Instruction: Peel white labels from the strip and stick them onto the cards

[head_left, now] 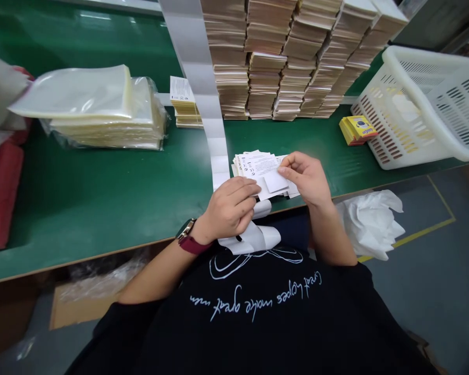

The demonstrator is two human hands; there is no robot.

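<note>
My right hand (307,179) pinches a small blank white label (275,181) between thumb and forefinger, over a pile of printed cards (260,162) at the table's front edge. The label lies against the top card, slightly tilted. My left hand (234,205), with a watch on its wrist, is closed with fingers curled at the cards' left side. A long white label strip (211,120) comes down from the top and passes behind this hand. Its loose end (254,238) curls out below, over my lap. The left fingertips are partly hidden, but the strip appears gripped.
Tall stacks of cards (273,67) stand at the back, with a small banded bundle (185,104) beside them. Clear plastic bags (101,112) lie left on the green table (101,192). To the right are a white basket (410,120) and yellow packs (355,130).
</note>
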